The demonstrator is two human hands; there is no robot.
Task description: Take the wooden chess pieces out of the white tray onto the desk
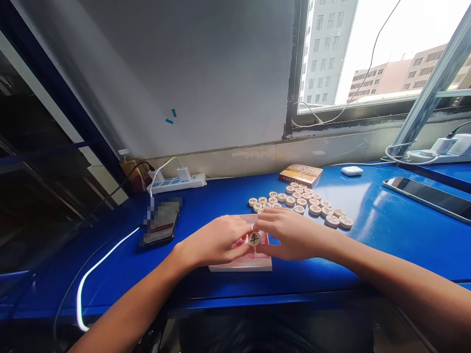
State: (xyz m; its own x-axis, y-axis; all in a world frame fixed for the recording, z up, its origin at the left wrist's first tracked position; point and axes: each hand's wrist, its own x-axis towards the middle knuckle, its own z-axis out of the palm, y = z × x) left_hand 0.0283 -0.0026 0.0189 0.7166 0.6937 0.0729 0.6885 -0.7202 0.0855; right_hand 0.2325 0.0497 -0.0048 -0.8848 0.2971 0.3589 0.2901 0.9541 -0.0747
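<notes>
Between my two hands, a round wooden Chinese chess piece [254, 239] with a black character faces me. My left hand [221, 239] is closed on its left side, fingertips at the rim. From the right, my right hand [287, 233] pinches the same piece with thumb and fingers. Below the hands lies a white box with red lines [241, 268], partly covered by them. Several more chess pieces [314, 210], with red or black characters, are spread flat on the blue table just beyond my right hand; some are hidden behind it.
A small printed cardboard box [300, 174] stands behind the pieces. Phones lie at left [162, 223] and right [429, 198]. A white earphone case [352, 170] is near the wall. A power strip [178, 183] with cables and a bottle [134, 171] sit at back left.
</notes>
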